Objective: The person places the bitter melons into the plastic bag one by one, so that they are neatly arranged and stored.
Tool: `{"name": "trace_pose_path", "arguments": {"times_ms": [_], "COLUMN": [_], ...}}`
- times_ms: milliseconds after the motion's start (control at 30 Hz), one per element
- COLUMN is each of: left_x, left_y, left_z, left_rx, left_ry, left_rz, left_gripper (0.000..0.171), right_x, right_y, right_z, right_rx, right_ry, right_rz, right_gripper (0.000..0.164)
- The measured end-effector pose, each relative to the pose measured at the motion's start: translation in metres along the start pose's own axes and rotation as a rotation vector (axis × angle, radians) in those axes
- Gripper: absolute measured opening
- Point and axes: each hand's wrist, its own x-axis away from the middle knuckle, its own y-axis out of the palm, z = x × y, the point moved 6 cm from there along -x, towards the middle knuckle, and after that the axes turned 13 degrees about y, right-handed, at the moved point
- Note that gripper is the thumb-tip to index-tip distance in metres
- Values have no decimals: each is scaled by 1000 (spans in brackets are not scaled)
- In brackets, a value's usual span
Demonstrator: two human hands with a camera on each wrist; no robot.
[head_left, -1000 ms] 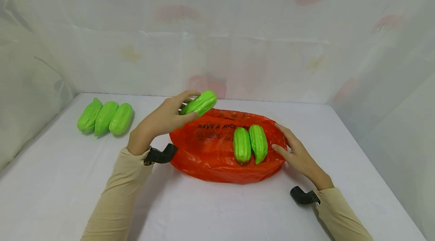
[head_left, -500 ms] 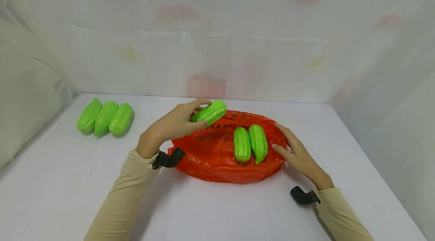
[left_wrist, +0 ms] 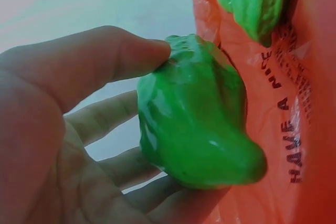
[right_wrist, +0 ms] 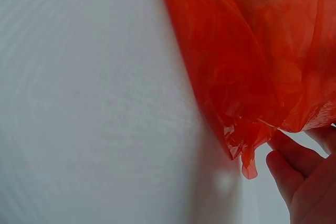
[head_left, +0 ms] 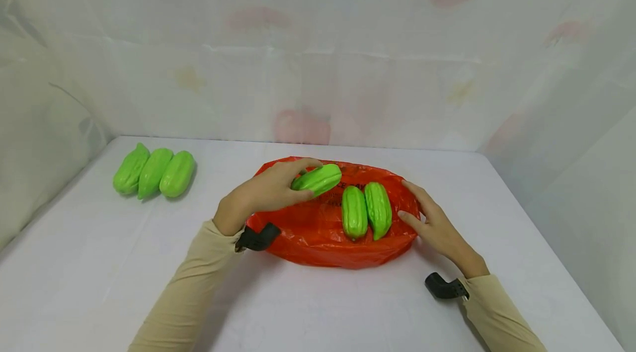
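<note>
My left hand [head_left: 275, 184] grips a green, ridged bitter melon [head_left: 318, 179] between thumb and fingers, over the left half of a red plastic bag [head_left: 308, 241]. In the left wrist view, the held bitter melon [left_wrist: 194, 119] points its narrow tip toward the camera, beside the bag's black lettering. Two more bitter melons, a left one [head_left: 354, 212] and a right one [head_left: 379, 210], lie side by side in the bag's right half. At the bag's right end, my right hand [head_left: 434, 225] holds the edge. The right wrist view shows its fingers [right_wrist: 294, 174] against the bag's crumpled corner.
Three more bitter melons [head_left: 155, 171] lie in a row at the back left of the white table [head_left: 318, 308]. A pale patterned curtain [head_left: 377, 98] hangs behind the table, with fabric on both sides. Each wrist wears a black mount.
My left hand has moved right and down toward the bag's middle, carrying the bitter melon. The right hand and the melons in the bag keep their places.
</note>
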Motion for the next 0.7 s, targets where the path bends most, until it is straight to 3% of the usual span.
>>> {"name": "trace_pose_path", "arguments": {"times_ms": [267,700], "left_x": [-4,-9], "left_y": [11,25], "left_z": [0,0], "left_rx": [-15,-21], "left_ry": [11,-40], "left_rz": [-45,-100], "left_gripper": [54,55], "right_x": [0,0], "right_y": [0,0], "right_z": [0,0], "right_rx": [-6,-7], "right_ry": [-4,9], "right_rz": [-4,-7], "right_gripper": [65,65]}}
